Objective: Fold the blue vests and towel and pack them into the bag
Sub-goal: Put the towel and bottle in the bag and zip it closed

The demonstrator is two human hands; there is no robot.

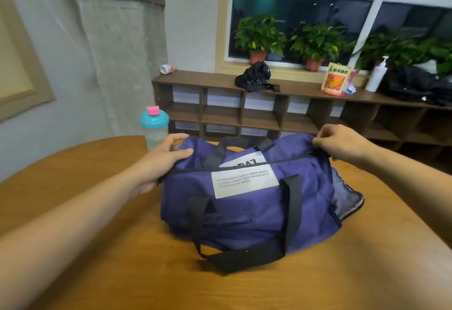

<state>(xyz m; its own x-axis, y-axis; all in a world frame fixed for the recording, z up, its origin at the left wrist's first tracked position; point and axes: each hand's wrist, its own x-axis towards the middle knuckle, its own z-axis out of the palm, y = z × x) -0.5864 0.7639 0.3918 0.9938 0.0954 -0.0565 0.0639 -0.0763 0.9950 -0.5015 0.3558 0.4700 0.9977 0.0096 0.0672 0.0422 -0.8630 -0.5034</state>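
The left hand (166, 160) grips the left end of the purple duffel bag (244, 212) and the right hand (342, 146) pinches its top at the zip's right end, the bag resting on the wooden table (97, 260) beside a shaker bottle (154, 126).

- Left hand (167, 155), bare from fingers to wrist.
- Left forearm (73, 212), bare up to frame edge.
- Right hand (342, 144), bare likewise.
- Right forearm (403, 180), same.
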